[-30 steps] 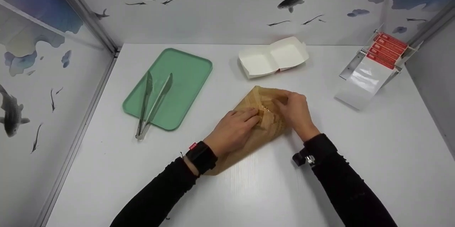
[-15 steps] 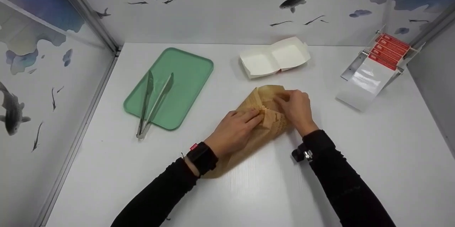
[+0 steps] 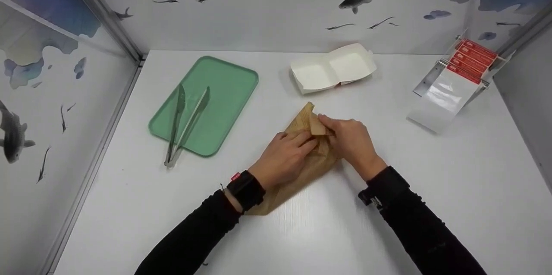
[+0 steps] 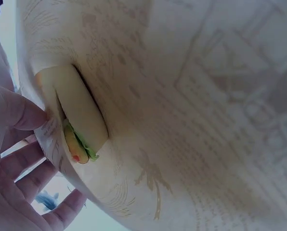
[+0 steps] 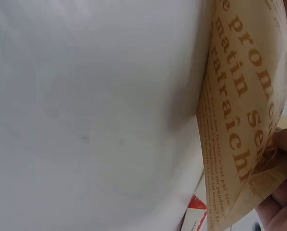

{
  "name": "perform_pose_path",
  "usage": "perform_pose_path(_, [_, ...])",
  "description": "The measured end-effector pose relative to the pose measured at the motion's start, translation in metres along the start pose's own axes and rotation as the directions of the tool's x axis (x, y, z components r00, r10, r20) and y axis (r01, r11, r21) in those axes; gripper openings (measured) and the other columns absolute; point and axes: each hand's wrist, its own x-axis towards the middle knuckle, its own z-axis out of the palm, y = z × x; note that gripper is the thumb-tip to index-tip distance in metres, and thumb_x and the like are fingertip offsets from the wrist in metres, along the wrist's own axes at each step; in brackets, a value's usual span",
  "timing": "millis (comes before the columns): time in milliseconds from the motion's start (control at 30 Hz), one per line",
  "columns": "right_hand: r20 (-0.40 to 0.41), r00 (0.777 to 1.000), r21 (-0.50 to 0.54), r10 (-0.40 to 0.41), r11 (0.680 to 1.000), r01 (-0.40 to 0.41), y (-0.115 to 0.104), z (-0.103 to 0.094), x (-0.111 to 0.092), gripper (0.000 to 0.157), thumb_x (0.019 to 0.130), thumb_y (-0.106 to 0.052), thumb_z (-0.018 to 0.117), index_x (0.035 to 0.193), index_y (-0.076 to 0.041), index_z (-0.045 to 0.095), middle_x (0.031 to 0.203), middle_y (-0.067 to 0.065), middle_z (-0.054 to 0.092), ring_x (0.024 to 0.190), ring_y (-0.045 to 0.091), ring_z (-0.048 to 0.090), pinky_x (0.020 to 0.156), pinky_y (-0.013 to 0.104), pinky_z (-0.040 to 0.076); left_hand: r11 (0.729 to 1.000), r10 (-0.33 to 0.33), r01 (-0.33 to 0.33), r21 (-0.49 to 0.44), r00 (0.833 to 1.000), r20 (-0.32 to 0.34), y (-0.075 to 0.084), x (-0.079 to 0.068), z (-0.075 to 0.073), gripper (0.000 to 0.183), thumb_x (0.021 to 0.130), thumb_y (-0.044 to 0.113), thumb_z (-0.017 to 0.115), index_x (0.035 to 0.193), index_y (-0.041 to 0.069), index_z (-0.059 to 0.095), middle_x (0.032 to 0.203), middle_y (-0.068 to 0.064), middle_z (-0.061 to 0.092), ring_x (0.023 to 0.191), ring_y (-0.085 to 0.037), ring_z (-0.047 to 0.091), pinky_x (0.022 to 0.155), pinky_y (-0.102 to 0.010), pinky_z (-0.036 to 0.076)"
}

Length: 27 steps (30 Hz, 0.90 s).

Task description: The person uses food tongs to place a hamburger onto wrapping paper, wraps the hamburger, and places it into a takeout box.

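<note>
A brown printed wrapping paper (image 3: pixel 297 189) lies folded on the white table in the head view. Inside its open side, the left wrist view shows a sandwich (image 4: pixel 83 108) of pale bread with green leaf and a yellow filling. My left hand (image 3: pixel 284 156) holds the paper, its thumb and fingers on either side of the edge. Fingers of my right hand (image 3: pixel 352 143) pinch a folded-in flap at the paper's far end. In the right wrist view that hand (image 5: pixel 283 202) grips bunched paper. From the head view, paper and hands hide the sandwich.
Tongs (image 3: pixel 185 128) lie across a green tray (image 3: pixel 230 107) at the left. Beyond the paper sits an open white carton (image 3: pixel 312 74). A clear holder with red-and-white packets (image 3: pixel 468 61) stands at the back right. Printed walls enclose the table (image 3: pixel 129 206).
My right hand has moved left and toward the body, bringing the paper's far right edge inward over the top. The left hand has stayed in place.
</note>
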Motion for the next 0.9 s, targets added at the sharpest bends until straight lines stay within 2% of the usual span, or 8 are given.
perform_pose_path(100, [-0.028, 0.994, -0.047, -0.108, 0.993, 0.107, -0.006, 0.003, -0.006, 0.037, 0.095, -0.006, 0.079, 0.132, -0.008, 0.077, 0.121, 0.014, 0.080, 0.099, 0.036, 0.080, 0.077, 0.050, 0.065, 1.000, -0.009, 0.009, -0.002, 1.000, 0.000, 0.000, 0.000, -0.001, 0.039, 0.113, 0.024, 0.050, 0.150, 0.020, 0.060, 0.149, 0.002, 0.061, 0.138, -0.020, 0.059, 0.105, -0.046, 0.054])
perform_pose_path(200, [-0.037, 0.985, -0.063, -0.168, 0.984, 0.165, -0.010, 0.005, -0.011, 0.039, 0.092, -0.011, 0.083, 0.130, -0.006, 0.077, 0.127, 0.012, 0.078, 0.110, 0.033, 0.079, 0.085, 0.049, 0.065, 1.000, -0.016, 0.016, -0.004, 1.000, 0.005, 0.000, -0.001, -0.001, 0.041, 0.115, 0.027, 0.048, 0.154, 0.021, 0.058, 0.152, 0.003, 0.060, 0.139, -0.020, 0.058, 0.107, -0.046, 0.053])
perform_pose_path(400, [-0.013, 0.981, -0.059, -0.192, 0.980, 0.191, -0.013, 0.008, -0.020, 0.042, 0.096, -0.011, 0.079, 0.136, -0.004, 0.073, 0.138, 0.013, 0.073, 0.126, 0.036, 0.072, 0.097, 0.052, 0.061, 0.999, -0.040, 0.040, 0.000, 0.998, 0.043, 0.000, -0.003, -0.003, 0.049, 0.113, 0.025, 0.048, 0.162, 0.015, 0.046, 0.157, 0.001, 0.058, 0.145, -0.019, 0.055, 0.109, -0.047, 0.051])
perform_pose_path(533, [0.009, 0.976, -0.061, -0.216, 0.975, 0.216, -0.013, 0.009, -0.026, 0.046, 0.100, -0.022, 0.075, 0.142, -0.004, 0.069, 0.146, 0.013, 0.068, 0.140, 0.039, 0.062, 0.105, 0.056, 0.056, 0.999, -0.042, 0.043, -0.020, 0.997, 0.067, -0.001, -0.003, -0.004, 0.048, 0.111, 0.020, 0.049, 0.159, 0.013, 0.047, 0.159, 0.000, 0.057, 0.151, -0.018, 0.050, 0.111, -0.048, 0.050])
perform_pose_path(633, [0.003, 0.971, -0.075, -0.239, 0.968, 0.239, -0.014, 0.010, -0.029, 0.050, 0.102, -0.028, 0.075, 0.143, -0.002, 0.067, 0.148, 0.014, 0.067, 0.145, 0.040, 0.058, 0.107, 0.057, 0.055, 0.998, -0.023, 0.027, -0.056, 0.997, 0.078, -0.003, -0.005, -0.006, 0.049, 0.111, 0.018, 0.049, 0.159, 0.011, 0.048, 0.163, -0.002, 0.054, 0.155, -0.019, 0.046, 0.115, -0.048, 0.049])
perform_pose_path(767, [-0.027, 0.960, -0.121, -0.277, 0.955, 0.272, -0.015, 0.012, -0.031, 0.049, 0.101, -0.025, 0.076, 0.142, -0.001, 0.068, 0.146, 0.014, 0.068, 0.143, 0.039, 0.059, 0.106, 0.055, 0.056, 0.991, 0.029, -0.024, -0.131, 0.999, 0.041, -0.008, -0.006, -0.007, 0.048, 0.110, 0.012, 0.052, 0.157, 0.005, 0.050, 0.164, -0.010, 0.052, 0.154, -0.025, 0.049, 0.121, -0.043, 0.047])
perform_pose_path(900, [-0.061, 0.947, -0.157, -0.315, 0.940, 0.302, -0.015, 0.014, -0.032, 0.047, 0.098, -0.019, 0.080, 0.140, -0.002, 0.070, 0.142, 0.014, 0.071, 0.137, 0.038, 0.065, 0.102, 0.053, 0.058, 0.979, 0.061, -0.065, -0.192, 0.998, -0.027, -0.010, -0.005, -0.008, 0.051, 0.106, 0.005, 0.056, 0.156, 0.003, 0.052, 0.161, -0.020, 0.047, 0.141, -0.029, 0.058, 0.114, -0.039, 0.053])
